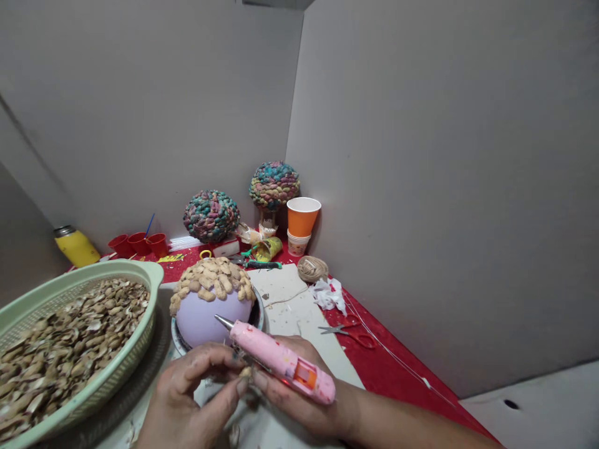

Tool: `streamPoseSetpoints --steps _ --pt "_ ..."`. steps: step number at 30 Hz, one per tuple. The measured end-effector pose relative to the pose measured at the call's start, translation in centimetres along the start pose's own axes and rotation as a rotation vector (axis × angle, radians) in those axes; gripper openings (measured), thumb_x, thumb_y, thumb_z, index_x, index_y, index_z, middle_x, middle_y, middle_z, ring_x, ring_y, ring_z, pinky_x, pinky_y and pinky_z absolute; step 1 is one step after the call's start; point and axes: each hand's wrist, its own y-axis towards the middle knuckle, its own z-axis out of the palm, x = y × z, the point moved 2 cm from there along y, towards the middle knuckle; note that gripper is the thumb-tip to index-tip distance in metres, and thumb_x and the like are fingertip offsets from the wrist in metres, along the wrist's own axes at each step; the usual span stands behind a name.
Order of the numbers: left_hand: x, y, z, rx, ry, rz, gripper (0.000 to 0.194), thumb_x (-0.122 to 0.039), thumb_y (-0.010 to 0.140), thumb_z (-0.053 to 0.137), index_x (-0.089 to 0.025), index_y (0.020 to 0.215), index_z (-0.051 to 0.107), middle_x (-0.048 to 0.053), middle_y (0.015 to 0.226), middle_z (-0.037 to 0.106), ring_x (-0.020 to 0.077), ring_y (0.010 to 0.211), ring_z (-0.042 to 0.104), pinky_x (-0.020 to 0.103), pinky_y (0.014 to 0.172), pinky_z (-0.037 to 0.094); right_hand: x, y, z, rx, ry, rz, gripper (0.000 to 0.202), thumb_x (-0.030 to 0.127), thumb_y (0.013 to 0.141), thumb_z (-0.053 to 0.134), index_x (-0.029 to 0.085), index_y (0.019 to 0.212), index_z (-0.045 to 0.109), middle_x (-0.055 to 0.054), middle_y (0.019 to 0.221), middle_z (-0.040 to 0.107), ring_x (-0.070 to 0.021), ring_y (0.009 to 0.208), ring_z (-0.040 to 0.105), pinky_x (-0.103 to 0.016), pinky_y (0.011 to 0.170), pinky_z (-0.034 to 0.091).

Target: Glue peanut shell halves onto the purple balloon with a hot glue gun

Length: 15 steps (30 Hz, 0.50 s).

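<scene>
My right hand [299, 380] is wrapped round a pink hot glue gun [276, 355], its metal nozzle pointing up and left. Close beside it, my left hand [196, 393] pinches a small piece of peanut shell [246, 373] between thumb and fingers; the two hands almost meet there. Just beyond them a lilac balloon [210, 318] rests in a round bowl [259, 312]. Peanut shells [213, 277] cover the balloon's top, while its lower front is bare. The glue gun's nozzle overlaps the balloon in view; I cannot tell whether they touch.
At left stands a green basket [154, 280] full of peanut shells. Behind are red cups [138, 243], a yellow bottle [77, 246], two painted shell-covered balls [211, 215] and paper cups [303, 218]. Twine [312, 269], crumpled tissue [329, 294] and open scissors [350, 332] lie right. Walls enclose the table.
</scene>
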Motion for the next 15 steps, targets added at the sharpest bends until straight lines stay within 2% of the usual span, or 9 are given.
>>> streamPoseSetpoints --steps 2,4,6,9,12,15 --pt "0.0 -0.2 0.0 -0.03 0.01 0.017 0.01 -0.016 0.072 0.077 -0.024 0.079 0.075 0.0 0.078 0.077 0.0157 0.073 0.072 0.018 0.072 0.056 -0.1 -0.1 0.1 -0.012 0.018 0.028 0.018 0.035 0.092 0.052 0.018 0.09 0.056 0.001 0.071 0.048 -0.0123 0.061 0.045 -0.026 0.06 0.045" --pt "0.1 -0.2 0.0 -0.049 -0.029 -0.039 0.01 -0.017 0.072 0.077 -0.023 0.08 0.075 0.001 0.078 0.077 0.0163 0.073 0.072 0.019 0.071 0.057 0.0 -0.1 0.0 -0.043 0.019 0.013 0.021 0.036 0.092 0.051 0.02 0.079 0.05 0.003 0.068 0.045 -0.0113 0.058 0.041 -0.025 0.056 0.041" --pt "0.2 -0.1 0.0 -0.068 -0.127 -0.16 0.011 -0.02 0.07 0.08 -0.021 0.08 0.075 0.002 0.077 0.076 0.0164 0.072 0.071 0.02 0.069 0.057 0.5 -0.1 -0.1 -0.086 0.014 -0.021 0.027 0.038 0.092 0.052 0.021 0.072 0.043 0.004 0.063 0.039 -0.0105 0.054 0.037 -0.024 0.051 0.037" --pt "0.2 0.3 0.2 -0.092 -0.359 -0.364 0.02 -0.025 0.064 0.086 -0.019 0.078 0.073 0.001 0.077 0.074 0.0146 0.069 0.068 0.02 0.066 0.057 1.1 0.1 -0.3 -0.169 0.012 -0.018 0.031 0.04 0.091 0.055 0.022 0.07 0.042 0.006 0.059 0.036 -0.0099 0.051 0.035 -0.024 0.048 0.035" --pt "0.0 0.6 0.7 -0.025 -0.58 -0.505 0.026 -0.028 0.06 0.09 -0.018 0.075 0.071 0.0 0.073 0.073 0.0119 0.066 0.066 0.019 0.064 0.054 1.1 0.1 -0.3 -0.191 0.01 0.012 0.031 0.039 0.091 0.054 0.021 0.068 0.044 0.006 0.06 0.039 -0.0093 0.051 0.036 -0.023 0.048 0.035" --pt "-0.2 0.6 1.1 0.066 -0.733 -0.588 0.028 -0.028 0.06 0.091 -0.016 0.076 0.071 0.001 0.07 0.073 0.0106 0.064 0.065 0.019 0.064 0.053 0.5 -0.1 -0.2 -0.166 -0.008 -0.01 0.025 0.039 0.092 0.052 0.019 0.075 0.051 0.003 0.065 0.047 -0.0104 0.055 0.045 -0.023 0.052 0.041"
